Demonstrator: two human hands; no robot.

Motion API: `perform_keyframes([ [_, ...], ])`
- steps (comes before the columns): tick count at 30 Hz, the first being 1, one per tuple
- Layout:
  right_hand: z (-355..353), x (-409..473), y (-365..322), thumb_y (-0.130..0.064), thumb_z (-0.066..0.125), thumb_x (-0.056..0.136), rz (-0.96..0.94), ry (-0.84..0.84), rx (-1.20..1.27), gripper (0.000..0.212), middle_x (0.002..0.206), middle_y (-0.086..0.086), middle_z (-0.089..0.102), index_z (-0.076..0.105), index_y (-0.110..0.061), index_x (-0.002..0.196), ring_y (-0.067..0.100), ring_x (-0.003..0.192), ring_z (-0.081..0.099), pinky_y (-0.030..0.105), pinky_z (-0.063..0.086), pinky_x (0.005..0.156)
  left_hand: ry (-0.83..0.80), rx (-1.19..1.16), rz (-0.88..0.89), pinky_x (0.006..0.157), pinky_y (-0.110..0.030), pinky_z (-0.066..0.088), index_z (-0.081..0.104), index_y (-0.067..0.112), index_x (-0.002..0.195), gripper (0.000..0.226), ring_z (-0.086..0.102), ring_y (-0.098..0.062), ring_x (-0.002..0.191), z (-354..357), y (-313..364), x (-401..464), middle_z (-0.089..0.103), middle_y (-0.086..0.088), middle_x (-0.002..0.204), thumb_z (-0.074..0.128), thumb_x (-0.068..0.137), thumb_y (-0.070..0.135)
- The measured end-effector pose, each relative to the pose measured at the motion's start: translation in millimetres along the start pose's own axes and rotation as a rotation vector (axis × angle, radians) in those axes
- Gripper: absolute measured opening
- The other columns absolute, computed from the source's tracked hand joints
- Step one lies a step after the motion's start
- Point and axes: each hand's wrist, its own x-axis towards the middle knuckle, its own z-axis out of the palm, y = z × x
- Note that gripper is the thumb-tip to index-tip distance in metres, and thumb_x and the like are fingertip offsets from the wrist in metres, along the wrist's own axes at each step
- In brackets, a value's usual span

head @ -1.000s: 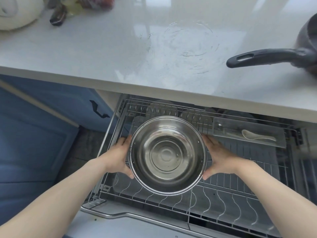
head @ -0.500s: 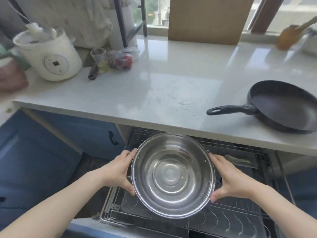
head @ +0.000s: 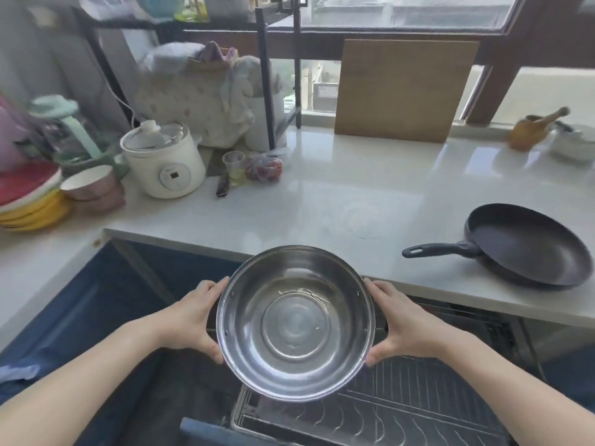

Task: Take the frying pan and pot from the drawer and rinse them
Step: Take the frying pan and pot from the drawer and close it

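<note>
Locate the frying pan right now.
Head view, right side: the black frying pan sits on the white counter, handle pointing left, above the open drawer rack and right of the held steel pot.

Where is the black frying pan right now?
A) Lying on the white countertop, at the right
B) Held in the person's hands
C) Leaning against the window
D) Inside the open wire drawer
A: the black frying pan lies flat on the white countertop, while both hands hold the round stainless steel pot over the open wire drawer.
</note>
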Motion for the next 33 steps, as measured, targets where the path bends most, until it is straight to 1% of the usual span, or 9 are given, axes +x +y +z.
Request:
perform_keyframes([
  [2,-25,13,4,-0.065,0.087,0.046,-0.014,0.033,-0.007,0.13,0.14,-0.022,0.024,-0.005,-0.066,0.138,0.0,0.135,0.023,0.026,0.029,0.111,0.045,0.008,0.024,0.11,-0.026,0.03,-0.017,0.075,0.123,0.134,0.027,-0.007,0.127,-19,8,16,0.023,0.015,0.131,0.089,0.046,0.052],
  [5,-60,37,25,-0.07,0.085,0.043,0.018,0.056,-0.064,0.134,0.148,-0.016,0.019,-0.007,-0.063,0.14,0.007,0.139,0.023,0.032,0.029,0.114,0.101,0.034,0.014,0.114,-0.03,0.028,-0.008,0.05,0.149,0.144,0.025,-0.011,0.135,-42,21,53,0.022,0.014,0.137,0.091,0.044,0.052],
  [12,-136,106,95,-0.067,0.086,0.042,0.073,0.061,-0.106,0.137,0.149,-0.011,0.02,-0.003,-0.054,0.145,0.012,0.138,0.025,0.033,0.03,0.114,0.132,0.037,-0.028,0.116,-0.033,0.027,-0.008,0.035,0.153,0.15,0.026,-0.017,0.138,-81,52,170,0.02,0.005,0.144,0.09,0.042,0.054],
  [17,-168,141,146,-0.067,0.086,0.041,0.125,0.033,-0.08,0.134,0.147,-0.01,0.023,0.0,-0.057,0.143,0.014,0.135,0.03,0.034,0.033,0.111,0.077,0.046,-0.035,0.116,-0.036,0.027,-0.007,0.034,0.153,0.146,0.025,-0.022,0.14,-98,75,246,0.018,0.0,0.148,0.093,0.048,0.048],
  [20,-180,156,172,-0.069,0.085,0.043,0.143,0.011,-0.066,0.134,0.148,-0.008,0.023,0.001,-0.053,0.146,0.015,0.137,0.029,0.035,0.032,0.113,0.047,0.039,-0.037,0.118,-0.037,0.026,-0.003,0.037,0.153,0.155,0.023,-0.02,0.142,-106,81,280,0.019,0.002,0.15,0.087,0.031,0.069],
  [24,-188,165,195,-0.067,0.085,0.048,0.15,0.006,-0.039,0.133,0.15,-0.009,0.02,0.0,-0.049,0.149,0.014,0.138,0.026,0.033,0.029,0.114,0.026,0.024,-0.003,0.118,-0.038,0.024,-0.001,0.044,0.151,0.145,0.019,-0.015,0.142,-115,83,310,0.02,0.005,0.149,0.091,0.041,0.06],
  [26,-190,166,199,-0.068,0.084,0.049,0.14,0.013,-0.047,0.132,0.151,-0.007,0.02,-0.001,-0.048,0.149,0.014,0.139,0.026,0.032,0.029,0.114,0.013,0.041,0.003,0.119,-0.039,0.023,-0.002,0.045,0.151,0.15,0.016,-0.014,0.144,-119,86,316,0.018,0.006,0.151,0.085,0.031,0.071],
  [31,-188,155,192,-0.087,0.067,0.044,0.189,0.073,-0.129,0.138,0.158,-0.009,0.013,0.004,-0.034,0.154,0.015,0.133,0.036,0.032,0.032,0.112,0.06,0.059,0.012,0.121,-0.04,0.018,0.0,0.037,0.154,0.152,0.003,-0.013,0.148,-117,83,315,0.007,0.005,0.161,0.083,0.032,0.075],
  [33,-182,142,186,-0.094,0.058,0.042,0.206,0.187,-0.13,0.138,0.155,-0.006,0.022,0.014,-0.026,0.154,0.013,0.129,0.037,0.036,0.031,0.113,0.135,0.064,-0.019,0.122,-0.04,0.015,0.0,0.032,0.155,0.156,-0.002,-0.014,0.15,-110,83,305,0.0,0.005,0.162,0.077,0.029,0.082],
])
